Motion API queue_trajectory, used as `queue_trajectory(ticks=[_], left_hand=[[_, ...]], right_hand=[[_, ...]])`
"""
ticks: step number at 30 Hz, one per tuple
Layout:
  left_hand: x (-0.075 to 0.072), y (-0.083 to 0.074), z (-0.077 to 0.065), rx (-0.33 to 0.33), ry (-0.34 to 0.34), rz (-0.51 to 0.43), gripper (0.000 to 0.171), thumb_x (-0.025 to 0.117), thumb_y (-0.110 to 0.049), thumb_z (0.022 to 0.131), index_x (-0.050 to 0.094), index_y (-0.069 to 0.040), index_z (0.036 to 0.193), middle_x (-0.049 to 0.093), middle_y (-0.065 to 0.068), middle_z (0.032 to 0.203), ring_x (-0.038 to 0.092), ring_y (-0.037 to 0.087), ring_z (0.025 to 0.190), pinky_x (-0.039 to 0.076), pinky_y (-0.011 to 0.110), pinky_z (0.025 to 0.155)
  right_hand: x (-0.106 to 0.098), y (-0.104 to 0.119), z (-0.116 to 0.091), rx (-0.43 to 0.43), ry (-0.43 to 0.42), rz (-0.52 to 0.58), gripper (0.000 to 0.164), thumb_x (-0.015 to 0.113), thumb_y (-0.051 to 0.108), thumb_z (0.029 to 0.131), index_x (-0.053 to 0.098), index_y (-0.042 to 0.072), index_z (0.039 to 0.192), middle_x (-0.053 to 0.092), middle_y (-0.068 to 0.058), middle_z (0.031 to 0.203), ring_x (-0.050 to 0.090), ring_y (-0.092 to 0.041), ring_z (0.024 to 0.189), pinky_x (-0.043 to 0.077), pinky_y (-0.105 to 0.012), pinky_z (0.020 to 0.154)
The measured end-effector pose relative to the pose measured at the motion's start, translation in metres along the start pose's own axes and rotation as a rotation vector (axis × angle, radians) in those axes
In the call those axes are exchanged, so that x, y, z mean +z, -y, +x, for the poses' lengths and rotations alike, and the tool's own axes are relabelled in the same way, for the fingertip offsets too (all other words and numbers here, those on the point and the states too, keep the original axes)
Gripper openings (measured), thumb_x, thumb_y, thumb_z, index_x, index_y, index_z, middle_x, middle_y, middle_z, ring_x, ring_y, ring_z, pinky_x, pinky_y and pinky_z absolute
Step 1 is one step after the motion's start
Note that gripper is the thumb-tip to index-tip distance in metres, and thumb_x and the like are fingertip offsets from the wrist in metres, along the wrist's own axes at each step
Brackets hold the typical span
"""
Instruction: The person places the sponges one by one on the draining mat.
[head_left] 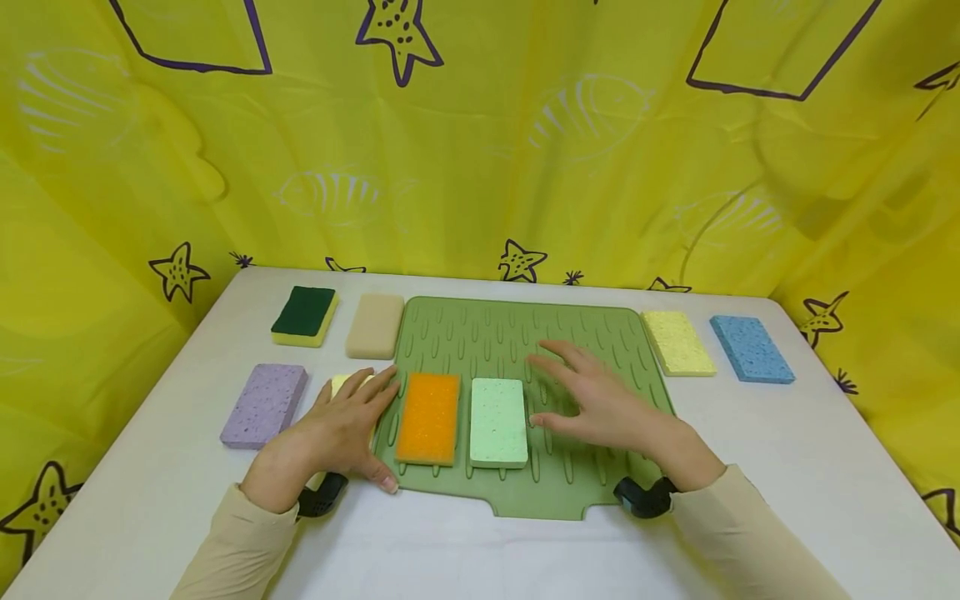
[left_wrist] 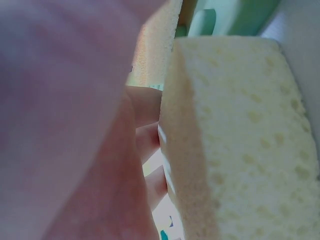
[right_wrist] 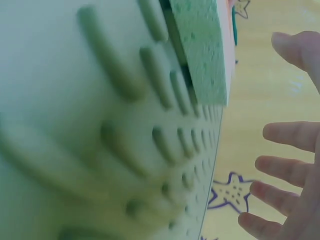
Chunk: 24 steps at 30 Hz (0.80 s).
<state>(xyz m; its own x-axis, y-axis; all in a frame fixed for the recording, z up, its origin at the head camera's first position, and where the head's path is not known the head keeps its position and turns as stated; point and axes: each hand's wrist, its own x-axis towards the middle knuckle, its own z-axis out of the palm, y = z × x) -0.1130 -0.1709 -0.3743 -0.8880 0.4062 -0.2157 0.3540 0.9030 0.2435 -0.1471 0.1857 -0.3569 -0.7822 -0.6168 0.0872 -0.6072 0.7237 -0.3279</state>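
My left hand (head_left: pixel 348 425) is spread over a pale yellow sponge (left_wrist: pixel 250 135), which shows only at its ends beneath the hand in the head view. The fingers (left_wrist: pixel 155 185) appear beside that sponge in the left wrist view, and the thumb points toward the green ridged mat (head_left: pixel 585 333). On the mat lie an orange sponge (head_left: pixel 429 418) and, to its right, a mint green sponge (head_left: pixel 498 422). My right hand (head_left: pixel 592 400) hovers over the mat just right of the mint sponge, its fingers apart and holding nothing.
To the left lie a purple sponge (head_left: pixel 264 406), a green-and-yellow scouring sponge (head_left: pixel 303 315) and a beige sponge (head_left: pixel 375 326). A yellow sponge (head_left: pixel 678 343) and a blue sponge (head_left: pixel 752 348) lie at the right. Behind the white table (head_left: pixel 787 467) hangs a yellow curtain (head_left: pixel 465 167).
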Motion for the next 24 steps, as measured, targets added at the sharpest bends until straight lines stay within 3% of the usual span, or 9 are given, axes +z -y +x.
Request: queue_trajectory(ticks=[18, 24], left_hand=[[0.000, 0.000, -0.001, 0.002, -0.001, 0.008, 0.133, 0.085, -0.069, 0.051, 0.031, -0.004, 0.154, 0.019, 0.012, 0.165, 0.020, 0.043, 0.149, 0.016, 0.077, 0.110], [-0.001, -0.001, -0.001, 0.002, 0.000, 0.002, 0.133, 0.085, -0.070, 0.051, 0.031, -0.004, 0.154, 0.019, 0.011, 0.166, 0.020, 0.042, 0.149, 0.016, 0.077, 0.110]], right_hand=[[-0.016, -0.044, -0.015, 0.097, -0.048, -0.125, 0.068, 0.068, 0.039, 0.092, 0.045, 0.006, 0.147, 0.034, -0.021, 0.156, 0.035, -0.044, 0.141, 0.038, -0.067, 0.106], [-0.019, -0.061, -0.020, 0.143, -0.061, -0.141, 0.064, 0.067, 0.036, 0.093, 0.048, 0.003, 0.145, 0.035, -0.024, 0.155, 0.033, -0.048, 0.141, 0.031, -0.069, 0.110]])
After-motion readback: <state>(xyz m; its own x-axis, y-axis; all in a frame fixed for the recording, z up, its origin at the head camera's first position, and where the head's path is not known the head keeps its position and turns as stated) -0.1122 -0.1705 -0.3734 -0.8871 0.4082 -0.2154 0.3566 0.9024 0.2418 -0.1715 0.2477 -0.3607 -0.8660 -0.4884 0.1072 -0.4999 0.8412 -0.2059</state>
